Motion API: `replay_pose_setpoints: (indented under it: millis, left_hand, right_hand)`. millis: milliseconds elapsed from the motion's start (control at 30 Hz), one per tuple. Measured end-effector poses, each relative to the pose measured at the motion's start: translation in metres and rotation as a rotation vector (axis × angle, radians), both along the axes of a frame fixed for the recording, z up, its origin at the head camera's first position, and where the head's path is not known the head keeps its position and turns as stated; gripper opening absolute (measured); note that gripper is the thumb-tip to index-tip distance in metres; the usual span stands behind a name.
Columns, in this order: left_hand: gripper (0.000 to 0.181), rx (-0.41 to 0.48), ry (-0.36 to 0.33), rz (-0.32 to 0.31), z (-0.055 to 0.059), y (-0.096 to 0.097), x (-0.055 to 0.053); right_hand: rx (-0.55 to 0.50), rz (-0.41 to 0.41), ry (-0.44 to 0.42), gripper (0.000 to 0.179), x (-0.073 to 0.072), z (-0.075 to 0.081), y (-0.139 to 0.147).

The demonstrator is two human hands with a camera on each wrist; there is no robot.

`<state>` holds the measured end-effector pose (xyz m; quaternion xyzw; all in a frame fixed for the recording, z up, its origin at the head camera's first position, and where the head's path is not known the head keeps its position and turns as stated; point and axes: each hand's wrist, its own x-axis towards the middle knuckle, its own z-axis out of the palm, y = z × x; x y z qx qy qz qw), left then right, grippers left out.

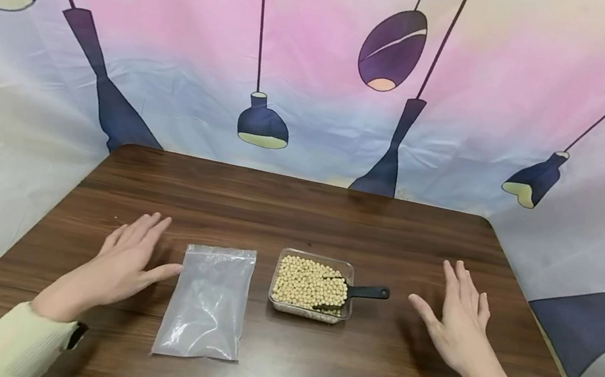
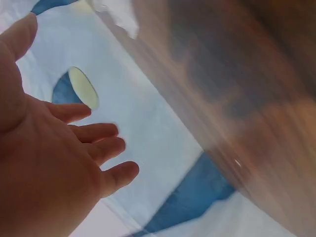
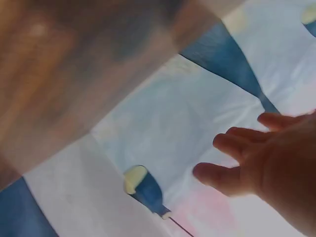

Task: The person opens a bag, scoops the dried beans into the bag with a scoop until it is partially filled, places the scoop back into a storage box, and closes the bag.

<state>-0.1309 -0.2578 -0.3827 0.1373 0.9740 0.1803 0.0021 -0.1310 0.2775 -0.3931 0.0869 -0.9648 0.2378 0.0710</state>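
Note:
My left hand (image 1: 124,265) is held over the left side of the table, fingers extended and holding nothing. Its thumb tip reaches close to the upper left edge of a clear zip bag (image 1: 207,306), which lies flat. Right of the bag sits a clear plastic box (image 1: 308,314) filled with pale round beans (image 1: 302,280). A black scoop (image 1: 369,292) rests in the beans, its handle sticking out over the box's right side. Farther right is my right hand (image 1: 462,328), spread and holding nothing, apart from the scoop handle. Both wrist views show bare hands with fingers apart.
The brown wooden table (image 1: 298,214) has rounded far corners. Behind it and along both sides hangs a cloth backdrop (image 1: 322,72) printed with dark lamps. A sliver of the bag (image 2: 123,17) shows at the top of the left wrist view.

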Motion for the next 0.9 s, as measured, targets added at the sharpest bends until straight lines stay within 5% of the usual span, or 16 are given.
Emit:
replay_pose_setpoints:
  millis: [167, 367, 567, 900]
  left_hand:
    - [0.070, -0.048, 0.012, -0.076, -0.004, 0.023, -0.032]
    - [0.043, -0.061, -0.004, -0.073, -0.019, 0.040, -0.060]
    - [0.003, -0.080, 0.043, -0.112, -0.028, 0.050, -0.065]
    - [0.012, -0.134, 0.045, -0.135, -0.028, 0.044, -0.065]
  right_hand:
    - [-0.087, 0.003, 0.183, 0.072, 0.004, 0.009, -0.020]
    - [-0.139, 0.098, 0.262, 0.065, 0.001, 0.027, -0.047]
    - [-0.143, 0.183, 0.317, 0.063, -0.003, 0.033, -0.070]
    - [-0.166, 0.318, 0.346, 0.059, -0.010, 0.038, -0.126]
